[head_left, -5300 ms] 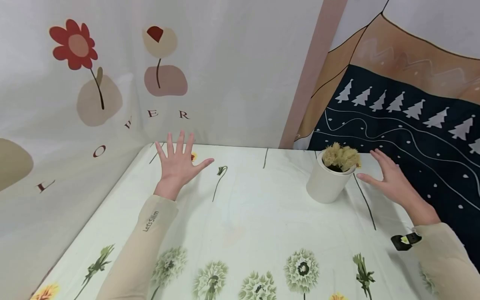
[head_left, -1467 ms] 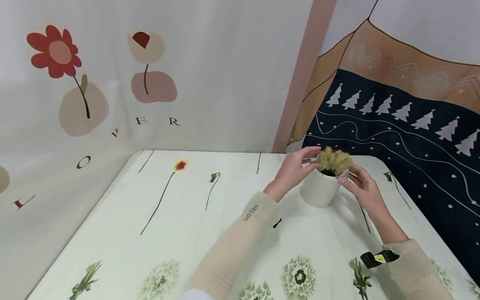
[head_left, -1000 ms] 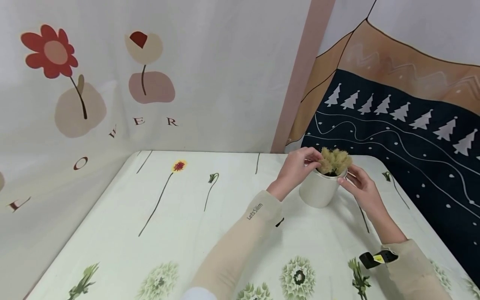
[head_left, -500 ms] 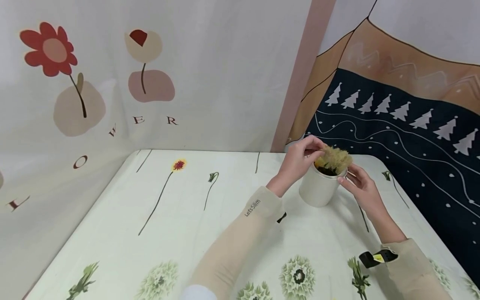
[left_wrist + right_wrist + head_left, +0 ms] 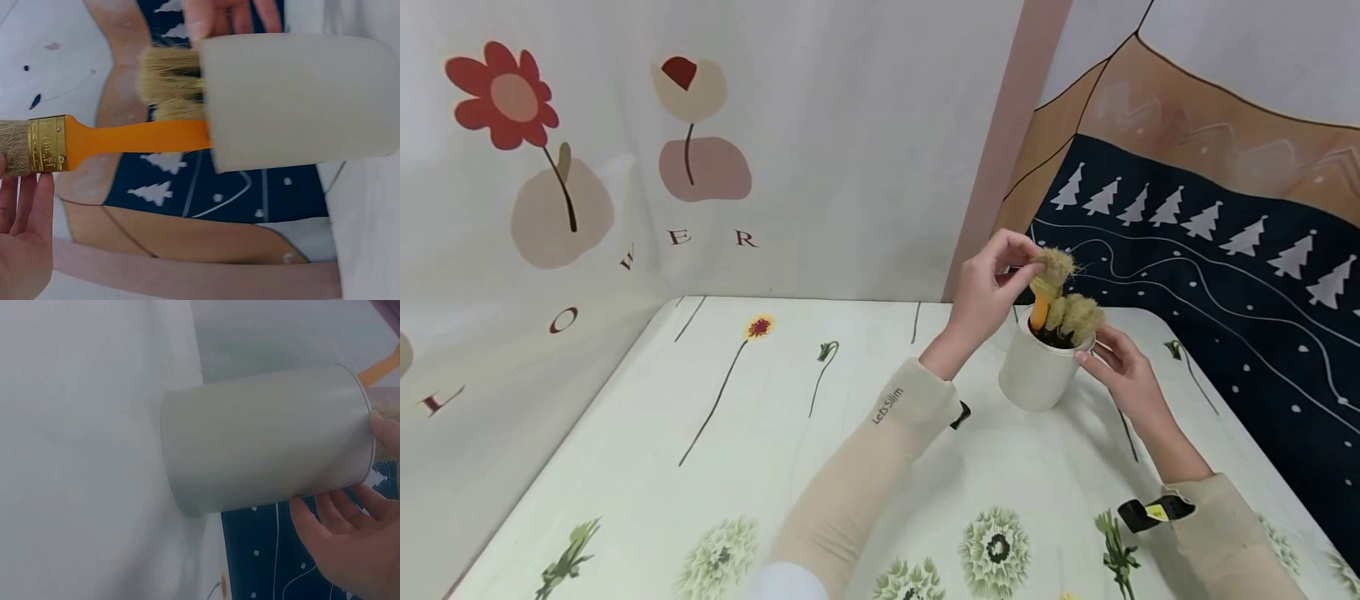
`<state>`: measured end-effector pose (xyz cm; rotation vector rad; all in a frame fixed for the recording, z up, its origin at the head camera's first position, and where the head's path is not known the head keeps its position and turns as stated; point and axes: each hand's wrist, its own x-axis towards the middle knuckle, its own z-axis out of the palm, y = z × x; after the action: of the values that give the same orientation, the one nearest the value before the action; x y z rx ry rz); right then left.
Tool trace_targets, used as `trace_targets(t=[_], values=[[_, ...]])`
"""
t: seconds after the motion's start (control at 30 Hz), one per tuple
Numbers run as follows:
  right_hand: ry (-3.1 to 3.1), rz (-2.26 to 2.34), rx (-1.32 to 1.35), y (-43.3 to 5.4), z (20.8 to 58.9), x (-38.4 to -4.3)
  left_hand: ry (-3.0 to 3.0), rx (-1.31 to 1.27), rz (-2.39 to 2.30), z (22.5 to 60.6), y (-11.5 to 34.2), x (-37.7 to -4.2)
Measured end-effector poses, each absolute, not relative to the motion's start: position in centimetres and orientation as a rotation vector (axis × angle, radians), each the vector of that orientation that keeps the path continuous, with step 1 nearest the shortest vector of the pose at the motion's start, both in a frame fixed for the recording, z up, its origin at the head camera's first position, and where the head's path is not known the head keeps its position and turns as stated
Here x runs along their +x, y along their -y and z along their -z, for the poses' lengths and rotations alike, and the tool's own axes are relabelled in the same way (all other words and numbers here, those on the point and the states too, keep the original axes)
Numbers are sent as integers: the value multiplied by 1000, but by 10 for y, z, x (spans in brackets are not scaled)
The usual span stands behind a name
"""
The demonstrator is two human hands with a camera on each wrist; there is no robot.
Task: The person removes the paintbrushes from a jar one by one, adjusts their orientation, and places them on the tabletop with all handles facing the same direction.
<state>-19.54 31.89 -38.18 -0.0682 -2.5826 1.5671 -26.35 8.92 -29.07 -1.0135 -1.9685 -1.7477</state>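
A white cylindrical pot (image 5: 1036, 375) stands upright at the table's right rear. My left hand (image 5: 981, 292) pinches a paintbrush (image 5: 140, 136) by its pale bristles, bristle end up. Its brass-coloured ferrule (image 5: 47, 144) is fully above the rim, and most of the orange handle shows, the handle's lower end hidden inside the pot. Other bristle heads (image 5: 1077, 321) stick up from the opening beside it. My right hand (image 5: 1123, 371) holds the pot at its right side, thumb at the rim (image 5: 365, 412) and fingers along the wall.
A white cloth (image 5: 865, 467) printed with flowers covers the table. Behind it hangs a pale curtain (image 5: 850, 150); at the right a dark blue cloth with white trees (image 5: 1195, 267) hangs close to the pot. Black straps sit at both wrists, the right one (image 5: 1156, 512) in plain view.
Both hands have come from spread apart to the pot. My left hand has taken one paintbrush by the bristles and raised it, baring its orange handle. The right hand stays at the pot.
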Motion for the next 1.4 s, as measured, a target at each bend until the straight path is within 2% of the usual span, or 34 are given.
trace_targets(t=[0.43, 1.4], values=[[2553, -1607, -45, -320, 384, -196, 1858, -860, 1812, 271, -55, -263], [2554, -1594, -5, -321, 384, -193, 1900, -623, 1827, 319, -5, -299]])
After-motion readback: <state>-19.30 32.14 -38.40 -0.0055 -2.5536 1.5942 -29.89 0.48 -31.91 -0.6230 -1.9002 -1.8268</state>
